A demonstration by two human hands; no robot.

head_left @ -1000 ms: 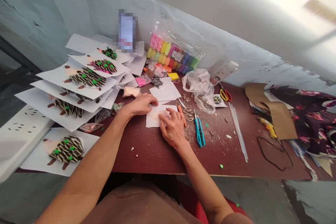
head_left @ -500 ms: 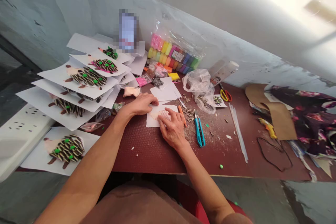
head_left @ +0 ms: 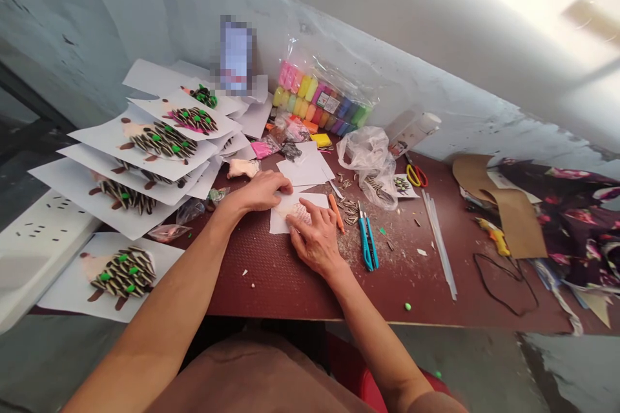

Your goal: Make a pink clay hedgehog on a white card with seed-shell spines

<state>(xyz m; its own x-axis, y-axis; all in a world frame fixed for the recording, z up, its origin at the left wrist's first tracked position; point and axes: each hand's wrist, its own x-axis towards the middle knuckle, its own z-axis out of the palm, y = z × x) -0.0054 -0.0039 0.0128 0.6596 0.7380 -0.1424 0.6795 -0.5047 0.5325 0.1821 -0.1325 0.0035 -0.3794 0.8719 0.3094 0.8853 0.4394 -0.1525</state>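
Observation:
A small sheet of white paper (head_left: pixel 277 224) lies on the dark red table with a flat, pale peach clay shape (head_left: pixel 287 210) spread on it. My left hand (head_left: pixel 265 191) rests at the sheet's upper left corner, fingers slightly bent and holding nothing. Over the lower right of the clay is my right hand (head_left: pixel 317 237), its fingers apart and fingertips touching the shape, part of which they hide. Right beside that hand lies an orange pen-like tool (head_left: pixel 336 213). Striped sunflower seeds (head_left: pixel 349 211) are scattered next to it, and a lump of peach clay (head_left: pixel 243 168) sits behind my left hand.
Stacked sheets with seed-covered hedgehogs (head_left: pixel 162 142) fill the left, near a white power strip (head_left: pixel 33 239). Coloured clay packs (head_left: pixel 320 100) lean on the wall. Rightward are a teal cutter (head_left: pixel 368 242), scissors (head_left: pixel 417 175), clear sticks (head_left: pixel 440 245) and a yellow glue gun (head_left: pixel 496 237).
My right hand has shifted slightly left and down across the clay, its fingers a little straighter. My left hand stays in place.

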